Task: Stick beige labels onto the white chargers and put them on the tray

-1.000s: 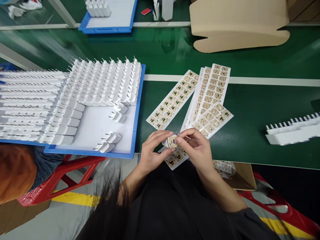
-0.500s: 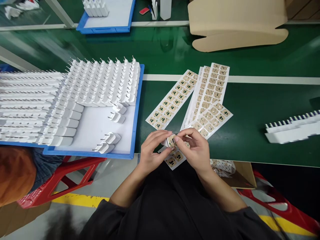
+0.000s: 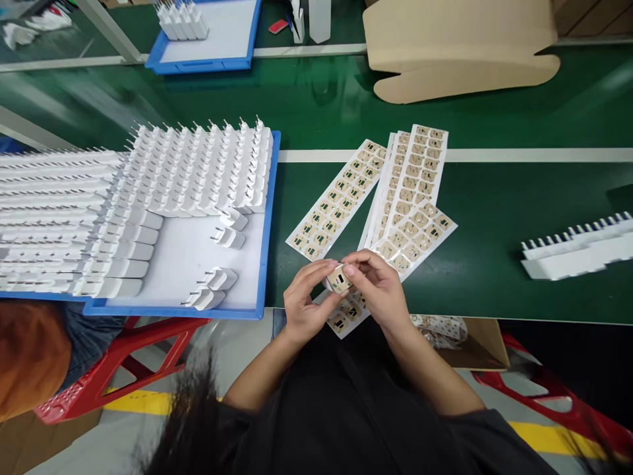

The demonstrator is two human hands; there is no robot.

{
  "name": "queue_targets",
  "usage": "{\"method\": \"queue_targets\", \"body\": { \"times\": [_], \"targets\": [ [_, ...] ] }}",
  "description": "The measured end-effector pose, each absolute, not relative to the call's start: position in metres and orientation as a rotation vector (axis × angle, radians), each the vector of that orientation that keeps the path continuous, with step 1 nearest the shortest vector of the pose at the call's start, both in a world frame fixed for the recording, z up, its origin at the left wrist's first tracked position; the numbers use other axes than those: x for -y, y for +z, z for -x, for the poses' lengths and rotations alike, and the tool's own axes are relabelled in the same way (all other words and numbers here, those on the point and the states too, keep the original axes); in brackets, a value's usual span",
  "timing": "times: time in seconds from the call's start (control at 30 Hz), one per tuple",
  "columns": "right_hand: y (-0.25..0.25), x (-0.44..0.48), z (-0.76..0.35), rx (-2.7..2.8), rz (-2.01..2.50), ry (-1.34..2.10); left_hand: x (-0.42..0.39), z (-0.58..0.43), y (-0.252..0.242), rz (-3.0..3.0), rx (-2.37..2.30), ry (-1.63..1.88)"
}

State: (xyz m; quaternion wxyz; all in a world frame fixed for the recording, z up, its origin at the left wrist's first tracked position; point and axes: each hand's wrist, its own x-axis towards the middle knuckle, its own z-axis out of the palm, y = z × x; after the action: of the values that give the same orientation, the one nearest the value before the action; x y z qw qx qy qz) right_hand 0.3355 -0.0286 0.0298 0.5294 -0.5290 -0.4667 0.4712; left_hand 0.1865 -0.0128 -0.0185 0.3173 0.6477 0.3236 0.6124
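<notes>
Between both hands is a small white plug adapter (image 3: 339, 280), its end face covered by a beige sticker with a dark slot in it. My left hand (image 3: 307, 298) grips the adapter's left side between thumb and fingers. On the other side, my right hand (image 3: 380, 289) pinches the sticker's edge against the adapter with thumb and forefinger. Below the hands lies a sticker sheet (image 3: 347, 319), partly covered by them. Further sticker sheets (image 3: 338, 198) fan out on the green table beyond, printed with beige rounded labels.
A blue-rimmed tray (image 3: 173, 311) at left holds rows of white plug adapters (image 3: 198, 171), pins up. White strip-shaped parts (image 3: 578, 247) lie at right. Cardboard (image 3: 459, 46) and another blue tray (image 3: 205, 64) are at the back. Red stools stand below; someone's orange-clad part shows at left.
The adapter's stickered face has turned more toward the camera, and the sticker lies flatter on it. My right fingers have shifted slightly. The whole view has moved a little.
</notes>
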Motion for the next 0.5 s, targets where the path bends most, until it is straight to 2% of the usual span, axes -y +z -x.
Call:
{"method": "queue_targets", "body": {
  "times": [0.2, 0.5],
  "targets": [
    [0.022, 0.031, -0.333, 1.001, 1.082, 1.378, 0.011, -0.189, -0.03, -1.603, -0.917, 1.549],
    [0.017, 0.031, -0.322, 1.134, 1.162, 1.088, 0.012, -0.197, -0.033, -1.585, -0.878, 1.641]
  ]
}}
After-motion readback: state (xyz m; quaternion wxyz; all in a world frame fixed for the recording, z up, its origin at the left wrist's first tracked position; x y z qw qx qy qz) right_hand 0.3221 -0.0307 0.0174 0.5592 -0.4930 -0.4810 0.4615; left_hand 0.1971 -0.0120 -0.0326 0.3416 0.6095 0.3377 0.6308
